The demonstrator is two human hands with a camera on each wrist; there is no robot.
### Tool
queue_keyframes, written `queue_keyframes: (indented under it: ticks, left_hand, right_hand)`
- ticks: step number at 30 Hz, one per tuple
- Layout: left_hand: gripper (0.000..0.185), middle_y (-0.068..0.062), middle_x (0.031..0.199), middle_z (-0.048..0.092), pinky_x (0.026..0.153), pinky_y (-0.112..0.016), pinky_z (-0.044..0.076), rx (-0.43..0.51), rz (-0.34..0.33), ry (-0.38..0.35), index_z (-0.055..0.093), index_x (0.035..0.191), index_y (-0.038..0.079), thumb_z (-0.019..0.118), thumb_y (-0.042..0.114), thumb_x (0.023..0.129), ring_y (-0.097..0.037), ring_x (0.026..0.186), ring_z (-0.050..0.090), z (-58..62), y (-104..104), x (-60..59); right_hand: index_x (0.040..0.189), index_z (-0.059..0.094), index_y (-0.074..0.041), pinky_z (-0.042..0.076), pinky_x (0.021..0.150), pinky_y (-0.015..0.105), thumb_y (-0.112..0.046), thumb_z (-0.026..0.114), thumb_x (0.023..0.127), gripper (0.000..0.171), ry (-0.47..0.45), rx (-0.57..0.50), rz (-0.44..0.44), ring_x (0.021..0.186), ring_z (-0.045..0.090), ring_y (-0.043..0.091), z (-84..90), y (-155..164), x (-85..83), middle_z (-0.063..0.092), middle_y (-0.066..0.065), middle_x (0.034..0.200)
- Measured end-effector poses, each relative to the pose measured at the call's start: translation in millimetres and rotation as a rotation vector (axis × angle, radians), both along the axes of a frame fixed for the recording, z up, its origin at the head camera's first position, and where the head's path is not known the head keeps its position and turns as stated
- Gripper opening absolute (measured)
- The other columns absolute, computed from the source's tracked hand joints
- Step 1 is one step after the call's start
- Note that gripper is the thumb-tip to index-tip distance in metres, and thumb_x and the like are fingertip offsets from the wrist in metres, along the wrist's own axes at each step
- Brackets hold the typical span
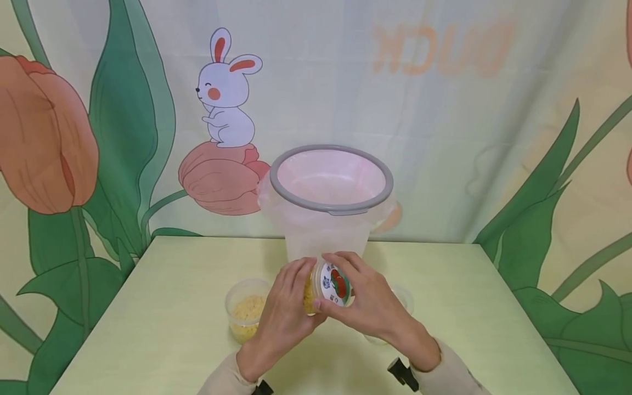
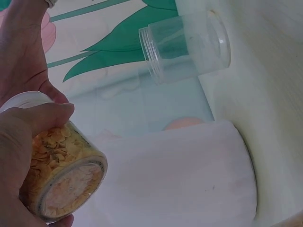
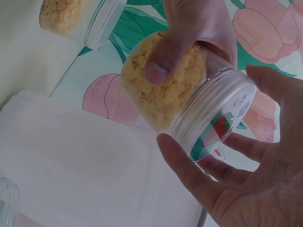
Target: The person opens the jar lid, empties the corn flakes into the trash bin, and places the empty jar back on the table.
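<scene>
Three jars, one bin point(image 1: 331, 181). Centre frame, lidded flake jar point(image 1: 327, 286) gripped by left hand point(image 1: 281, 315); right hand point(image 1: 375, 307) curled round its lid point(image 1: 336, 284). Open flake jar point(image 1: 246, 314) lower left; empty jar point(image 2: 184, 45) right.

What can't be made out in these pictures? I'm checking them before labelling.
- Head view: the empty jar on the table is mostly hidden behind the right hand.
- Head view: print on the held jar's lid is too small to read.
- Right wrist view: the right hand's fingers cover part of the lid picture.
- Left wrist view: the lid is out of sight.
</scene>
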State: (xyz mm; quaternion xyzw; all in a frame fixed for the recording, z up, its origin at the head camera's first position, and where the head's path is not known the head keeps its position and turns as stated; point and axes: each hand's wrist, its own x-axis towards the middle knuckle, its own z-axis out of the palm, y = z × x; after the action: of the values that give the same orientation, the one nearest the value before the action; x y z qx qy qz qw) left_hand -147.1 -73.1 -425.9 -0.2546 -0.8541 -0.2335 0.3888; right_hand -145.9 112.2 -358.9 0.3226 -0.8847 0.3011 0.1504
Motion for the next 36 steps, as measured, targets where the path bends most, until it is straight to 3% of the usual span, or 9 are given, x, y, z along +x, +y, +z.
queue_keyframes:
  ticks: [4, 14, 26, 36]
  left_hand:
    - [0.097, -0.011, 0.129, 0.057, 0.105, -0.040, 0.047, -0.007, -0.005, 0.003, 0.047, 0.136, 0.005, 0.094, 0.028, 0.055, -0.027, 0.119, 0.054, 0.1, 0, 1.0]
    - [0.093, -0.010, 0.127, 0.058, 0.104, -0.041, 0.047, -0.002, -0.029, -0.004, 0.049, 0.134, 0.005, 0.093, 0.027, 0.055, -0.027, 0.117, 0.055, 3.4, 0, 2.5]
    - [0.091, -0.010, 0.128, 0.057, 0.105, -0.042, 0.045, -0.015, -0.050, -0.031, 0.047, 0.135, 0.004, 0.091, 0.029, 0.059, -0.028, 0.118, 0.054, 6.7, -2, 5.0]
    - [0.094, -0.009, 0.128, 0.057, 0.106, -0.041, 0.044, -0.010, -0.070, -0.036, 0.047, 0.134, 0.004, 0.093, 0.028, 0.055, -0.028, 0.118, 0.054, 10.0, -3, 5.3]
  right_hand:
    - [0.139, 0.053, -0.021, 0.057, 0.075, 0.027, -0.051, 0.073, 0.081, 0.068, 0.005, -0.022, 0.017, 0.097, 0.065, 0.012, -0.7, 1, 0.5, 0.056, -0.001, 0.134]
    - [0.135, 0.056, -0.018, 0.052, 0.060, 0.014, -0.046, 0.077, 0.081, 0.065, 0.001, -0.063, 0.093, 0.090, 0.063, 0.011, -2.7, 7, -1.3, 0.057, 0.000, 0.131]
    - [0.132, 0.058, -0.019, 0.052, 0.060, 0.012, -0.043, 0.080, 0.079, 0.063, 0.035, -0.086, 0.173, 0.092, 0.063, 0.011, -4.9, 10, -5.8, 0.058, 0.001, 0.129]
    - [0.132, 0.059, -0.020, 0.054, 0.059, 0.014, -0.043, 0.080, 0.078, 0.062, 0.067, -0.082, 0.208, 0.096, 0.064, 0.014, -4.6, 12, -7.8, 0.058, 0.002, 0.128]
